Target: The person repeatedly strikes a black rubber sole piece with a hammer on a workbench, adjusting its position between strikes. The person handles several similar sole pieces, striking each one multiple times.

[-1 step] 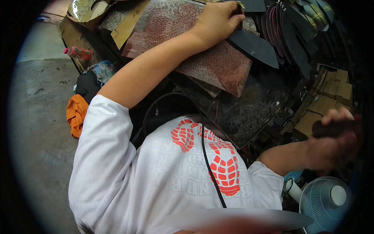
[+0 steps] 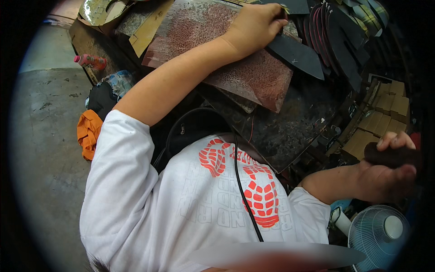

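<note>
My left hand [image 2: 258,25] reaches far forward and rests with curled fingers on a black, sole-shaped cut-out [image 2: 297,55]. That cut-out lies on a reddish-brown textured sheet [image 2: 213,41], which covers a dark, worn workbench [image 2: 294,122]. At the right edge my right hand [image 2: 385,177] is closed around a dark, thick handle [image 2: 389,155]; the rest of that tool is hidden. My white T-shirt with a red print [image 2: 195,204] fills the lower middle, and a black cable [image 2: 242,190] runs down over it.
Several black sole cut-outs [image 2: 337,38] stand stacked at the top right. Tan cardboard boxes [image 2: 385,111] sit right of the bench, with a white fan [image 2: 380,231] below them. On the left are a pink bottle [image 2: 90,60], an orange cloth [image 2: 88,131] and the concrete floor [image 2: 45,145].
</note>
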Available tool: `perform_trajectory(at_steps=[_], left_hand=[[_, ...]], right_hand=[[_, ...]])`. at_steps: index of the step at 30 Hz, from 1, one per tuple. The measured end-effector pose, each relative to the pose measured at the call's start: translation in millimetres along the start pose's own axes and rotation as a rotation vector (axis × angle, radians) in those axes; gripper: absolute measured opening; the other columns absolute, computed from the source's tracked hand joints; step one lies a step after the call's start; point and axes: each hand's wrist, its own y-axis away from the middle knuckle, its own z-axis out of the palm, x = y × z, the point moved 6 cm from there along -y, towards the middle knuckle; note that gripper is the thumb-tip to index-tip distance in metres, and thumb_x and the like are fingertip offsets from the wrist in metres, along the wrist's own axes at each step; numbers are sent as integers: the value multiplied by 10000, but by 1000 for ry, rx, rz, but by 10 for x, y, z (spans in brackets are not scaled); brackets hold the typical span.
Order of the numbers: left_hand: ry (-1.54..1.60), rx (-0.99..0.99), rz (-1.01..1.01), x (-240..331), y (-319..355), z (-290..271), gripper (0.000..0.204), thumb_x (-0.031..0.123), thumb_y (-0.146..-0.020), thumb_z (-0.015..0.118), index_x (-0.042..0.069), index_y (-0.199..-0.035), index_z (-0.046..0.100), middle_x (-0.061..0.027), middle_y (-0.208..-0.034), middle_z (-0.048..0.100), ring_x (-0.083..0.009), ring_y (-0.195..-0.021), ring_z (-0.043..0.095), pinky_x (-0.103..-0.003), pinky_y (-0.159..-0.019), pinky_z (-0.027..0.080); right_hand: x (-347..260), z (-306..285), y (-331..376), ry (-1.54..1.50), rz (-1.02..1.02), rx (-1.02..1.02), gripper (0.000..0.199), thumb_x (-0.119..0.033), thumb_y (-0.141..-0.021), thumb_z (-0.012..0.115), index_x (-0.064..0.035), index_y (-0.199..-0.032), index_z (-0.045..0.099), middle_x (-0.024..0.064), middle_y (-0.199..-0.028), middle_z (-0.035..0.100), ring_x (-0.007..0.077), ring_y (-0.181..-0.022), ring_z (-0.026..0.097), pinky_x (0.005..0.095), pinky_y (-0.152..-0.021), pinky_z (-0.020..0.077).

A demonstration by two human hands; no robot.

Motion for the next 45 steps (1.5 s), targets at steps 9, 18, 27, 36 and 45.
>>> perform_trajectory(at_steps=[9, 18, 27, 36, 45], left_hand=[[-59, 103, 165, 88, 11, 58, 118, 89, -846, 661, 25, -944, 675, -153, -797, 698, -330, -777, 707, -398, -709, 570], [381, -61, -473, -273, 4, 46, 146, 106, -955, 652, -28, -898, 646, -118, -751, 704, -171, -639, 690, -312, -615, 549], [364, -77, -361, -162, -19, 31, 165, 142, -935, 674, -23, -930, 663, -133, -761, 704, -222, -689, 700, -331, -635, 553], [-62, 8, 297, 232, -31, 168, 90, 109, -873, 677, 29, -915, 673, -143, -805, 699, -342, -782, 702, -403, -706, 562], [87, 122, 32, 11, -64, 42, 144, 166, -879, 693, 32, -928, 671, -172, -770, 676, -370, -745, 689, -456, -678, 545]], right_hand=[[1244, 250, 1072, 377, 492, -389, 537, -228, -988, 667, -237, -1498, 501, 179, -1215, 709, 253, -1049, 726, 370, -834, 561], [1091, 395, 1044, 519, 503, -478, 543, -272, -983, 673, -272, -1498, 500, 168, -1152, 720, 254, -950, 654, 365, -764, 543], [1101, 106, 911, 310, 455, -339, 462, -323, -967, 676, -166, -1385, 558, 119, -1058, 684, 168, -786, 569, 300, -667, 495], [422, -115, 335, -104, 276, 216, 586, -486, -913, 715, 14, -1211, 644, 99, -830, 620, 170, -607, 551, 282, -592, 511], [1100, 299, 1135, 436, 337, -493, 537, -259, -957, 705, -244, -1468, 541, 195, -1159, 721, 327, -1038, 728, 399, -806, 562]])
